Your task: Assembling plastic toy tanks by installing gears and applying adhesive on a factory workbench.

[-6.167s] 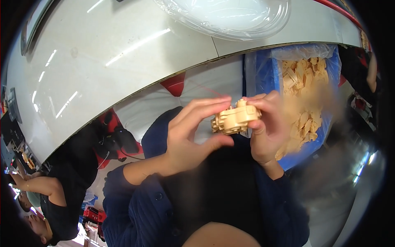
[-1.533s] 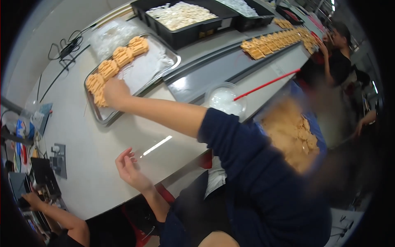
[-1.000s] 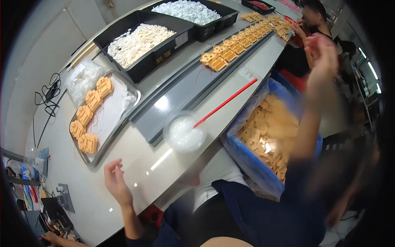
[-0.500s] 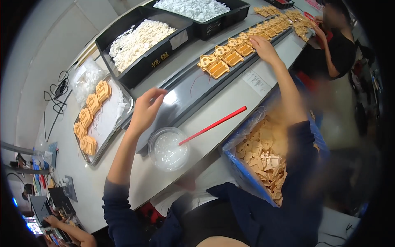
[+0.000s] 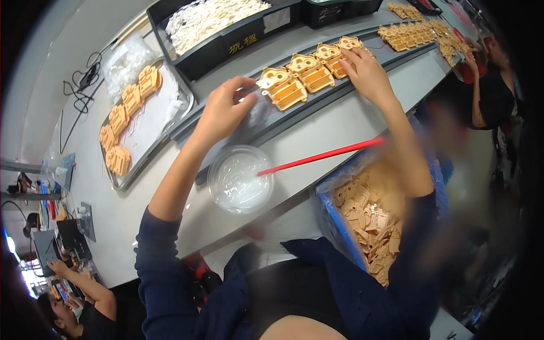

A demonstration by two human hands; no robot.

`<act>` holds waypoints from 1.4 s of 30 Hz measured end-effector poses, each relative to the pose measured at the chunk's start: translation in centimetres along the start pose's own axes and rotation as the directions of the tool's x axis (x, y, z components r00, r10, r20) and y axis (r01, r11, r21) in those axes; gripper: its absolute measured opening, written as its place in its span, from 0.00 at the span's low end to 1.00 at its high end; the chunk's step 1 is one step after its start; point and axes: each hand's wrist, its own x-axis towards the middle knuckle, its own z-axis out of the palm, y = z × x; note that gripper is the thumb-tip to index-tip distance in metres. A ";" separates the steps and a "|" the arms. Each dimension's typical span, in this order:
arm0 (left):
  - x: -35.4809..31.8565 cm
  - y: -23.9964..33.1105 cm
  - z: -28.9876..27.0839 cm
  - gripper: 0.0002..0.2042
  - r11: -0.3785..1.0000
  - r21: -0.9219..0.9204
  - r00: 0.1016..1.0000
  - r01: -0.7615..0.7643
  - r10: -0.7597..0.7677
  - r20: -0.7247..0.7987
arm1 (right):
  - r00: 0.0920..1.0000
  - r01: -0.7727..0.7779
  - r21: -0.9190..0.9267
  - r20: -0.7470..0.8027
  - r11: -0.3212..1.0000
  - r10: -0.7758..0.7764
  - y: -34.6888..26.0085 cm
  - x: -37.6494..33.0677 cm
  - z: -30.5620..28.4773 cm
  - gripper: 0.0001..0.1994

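A row of yellow plastic house-shaped casings (image 5: pixel 283 90) lies in a long grey trough (image 5: pixel 266 133). At the row's left end, my left hand (image 5: pixel 222 113) is open, thumb and fingers apart, with its fingertips beside the first casing. My right hand (image 5: pixel 369 78) is closed over the casing at the row's right end (image 5: pixel 350 43), covering part of it. In front of the trough stands a clear round tub (image 5: pixel 241 195) of whitish, glossy contents. A red stick (image 5: pixel 320 156) leans out of it toward the right.
More casings (image 5: pixel 405 37) fill the trough's far right. A metal tray (image 5: pixel 184 97) with casings and a plastic bag (image 5: pixel 129 59) stand at left. Black bins (image 5: pixel 226 52) line the back. A blue-lined box (image 5: pixel 340 218) holds loose parts. Other people (image 5: pixel 496 93) work nearby.
Several casings have slid left along the trough with my right hand, leaving a gap to the others. My left hand has come up to the row's left end. The view has shifted.
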 end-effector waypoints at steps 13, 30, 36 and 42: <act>-13.9 -5.7 -5.2 0.13 0.969 -0.207 0.947 0.137 -0.189 -0.260 | 0.969 0.246 0.054 0.009 0.968 -0.246 -15.0 -4.7 0.5 0.17; -16.3 -7.6 -4.9 0.11 0.999 -0.038 0.797 0.021 -0.040 -0.603 | 0.996 -0.028 0.394 0.090 0.919 -0.009 -3.9 -0.8 -9.7 0.13; -15.6 -6.5 -6.5 0.08 0.998 0.037 0.775 -0.048 0.060 -0.629 | 0.913 0.396 0.267 -0.010 0.879 -0.408 -8.1 14.8 -19.4 0.15; -8.2 -8.5 -15.2 0.08 0.994 0.109 0.801 -0.026 0.086 -0.593 | 0.649 0.746 -0.008 0.228 0.666 -0.725 -23.9 20.2 -12.0 0.11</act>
